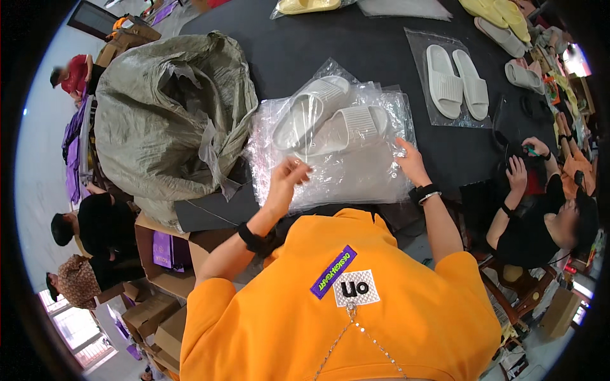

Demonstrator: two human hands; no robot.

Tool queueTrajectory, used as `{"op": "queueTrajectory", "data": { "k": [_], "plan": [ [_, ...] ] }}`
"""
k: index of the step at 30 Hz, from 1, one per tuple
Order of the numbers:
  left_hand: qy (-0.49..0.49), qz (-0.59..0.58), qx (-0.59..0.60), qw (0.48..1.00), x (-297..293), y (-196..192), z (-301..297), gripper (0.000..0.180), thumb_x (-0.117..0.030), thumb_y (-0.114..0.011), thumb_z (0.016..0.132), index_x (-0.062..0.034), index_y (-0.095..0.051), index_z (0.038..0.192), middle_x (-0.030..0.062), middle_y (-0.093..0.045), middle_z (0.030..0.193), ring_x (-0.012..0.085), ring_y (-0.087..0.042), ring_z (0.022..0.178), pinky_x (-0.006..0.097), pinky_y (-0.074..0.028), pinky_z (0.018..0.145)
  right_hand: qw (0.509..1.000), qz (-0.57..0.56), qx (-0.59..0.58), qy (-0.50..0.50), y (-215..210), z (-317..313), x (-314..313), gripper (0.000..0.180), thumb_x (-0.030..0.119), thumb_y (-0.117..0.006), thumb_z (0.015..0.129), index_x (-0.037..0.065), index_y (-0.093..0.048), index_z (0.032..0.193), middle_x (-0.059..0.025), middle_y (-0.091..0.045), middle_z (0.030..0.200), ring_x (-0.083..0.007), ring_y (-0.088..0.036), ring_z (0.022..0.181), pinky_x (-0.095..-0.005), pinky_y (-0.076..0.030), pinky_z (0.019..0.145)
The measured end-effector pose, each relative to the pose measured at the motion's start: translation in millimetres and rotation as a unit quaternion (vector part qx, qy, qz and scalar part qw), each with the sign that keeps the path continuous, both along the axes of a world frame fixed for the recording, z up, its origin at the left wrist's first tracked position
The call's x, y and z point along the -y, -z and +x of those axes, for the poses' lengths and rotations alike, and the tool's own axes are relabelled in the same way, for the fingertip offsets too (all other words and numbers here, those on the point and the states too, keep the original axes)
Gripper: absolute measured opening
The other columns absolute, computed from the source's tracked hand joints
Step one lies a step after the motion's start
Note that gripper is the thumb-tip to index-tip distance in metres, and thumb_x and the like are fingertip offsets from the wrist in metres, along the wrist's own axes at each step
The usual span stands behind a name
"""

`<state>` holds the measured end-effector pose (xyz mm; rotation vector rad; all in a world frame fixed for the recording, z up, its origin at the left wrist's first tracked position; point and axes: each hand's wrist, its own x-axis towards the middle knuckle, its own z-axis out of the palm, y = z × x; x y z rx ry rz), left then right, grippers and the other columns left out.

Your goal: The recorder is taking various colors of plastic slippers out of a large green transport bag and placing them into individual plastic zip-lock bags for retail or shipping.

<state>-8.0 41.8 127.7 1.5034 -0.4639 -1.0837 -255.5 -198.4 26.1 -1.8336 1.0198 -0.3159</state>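
A pair of white slide slippers lies inside a clear plastic bag, the two overlapping at an angle. Beneath them is a stack of flat clear plastic bags on the dark table. My left hand is at the near left of the slippers, its fingers curled and pinched on a glossy edge of the clear bag. At the right edge of the stack, my right hand has its thumb and fingers apart, with the fingertips near or on the plastic.
A large crumpled grey-green woven sack stands open at the left. Another bagged white pair lies at the right, with yellow slippers and other footwear beyond. A co-worker's hand is at the right side. Cardboard boxes stand at lower left.
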Motion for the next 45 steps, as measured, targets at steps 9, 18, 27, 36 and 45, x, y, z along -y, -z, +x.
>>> {"op": "queueTrajectory", "data": {
  "k": [9, 18, 27, 36, 45],
  "plan": [
    [0.287, -0.008, 0.171, 0.943, -15.8, 15.0, 9.8, 0.041, 0.006, -0.046, 0.074, -0.0101, -0.057, 0.11, 0.0082, -0.058, 0.11, 0.018, -0.056, 0.087, 0.028, -0.044, 0.075, 0.901, -0.372, -0.167, -0.149, -5.7, 1.0, -60.0, 0.048, 0.032, -0.066, 0.07, 0.015, -0.054, 0.113, -0.0087, -0.043, 0.121, -0.0296, -0.038, 0.115, -0.0515, -0.027, 0.095],
    [0.016, 0.184, 0.603, 0.776, 25.6, 96.3, 48.8, 0.059, -0.033, -0.064, 0.073, -0.0122, -0.045, 0.124, 0.0186, -0.04, 0.131, 0.0414, -0.033, 0.121, 0.05, -0.028, 0.096, 0.853, -0.4, -0.072, -0.327, 11.6, 1.5, -97.1, 0.057, 0.028, -0.071, 0.069, 0.03, -0.048, 0.122, -0.007, -0.04, 0.129, -0.0265, -0.034, 0.122, -0.0603, -0.025, 0.094],
    [0.113, 0.043, 0.597, 0.793, 43.4, 125.6, 102.4, 0.072, -0.031, -0.071, 0.066, -0.012, -0.04, 0.128, 0.0189, -0.033, 0.134, 0.0396, -0.026, 0.127, 0.047, -0.028, 0.102, 0.847, -0.399, -0.079, -0.342, 28.8, -2.0, -88.5, 0.054, 0.038, -0.064, 0.076, 0.036, -0.043, 0.126, -0.0039, -0.04, 0.132, -0.0235, -0.031, 0.127, -0.0554, -0.017, 0.101],
    [0.026, 0.104, 0.44, 0.892, 78.7, 125.0, 89.5, 0.057, -0.012, -0.067, 0.071, -0.0171, -0.045, 0.123, 0.0226, -0.028, 0.135, 0.0363, -0.039, 0.117, 0.047, -0.036, 0.094, 0.904, 0.335, 0.147, 0.221, -13.2, 38.0, -30.2, 0.044, 0.036, -0.049, 0.09, 0.008, -0.033, 0.119, -0.0118, -0.051, 0.104, -0.0204, -0.056, 0.087, -0.0346, -0.045, 0.071],
    [0.215, 0.092, 0.691, 0.684, 106.3, 93.4, 72.4, 0.037, -0.03, -0.056, 0.082, -0.0067, -0.057, 0.111, 0.0136, -0.053, 0.119, 0.0318, -0.046, 0.112, 0.048, -0.037, 0.092, 0.942, 0.28, 0.068, 0.169, -8.2, 64.0, 1.5, 0.062, 0.011, -0.059, 0.081, 0.013, -0.02, 0.129, -0.0112, -0.053, 0.099, -0.0167, -0.057, 0.084, -0.0273, -0.047, 0.059]
  ]
}}
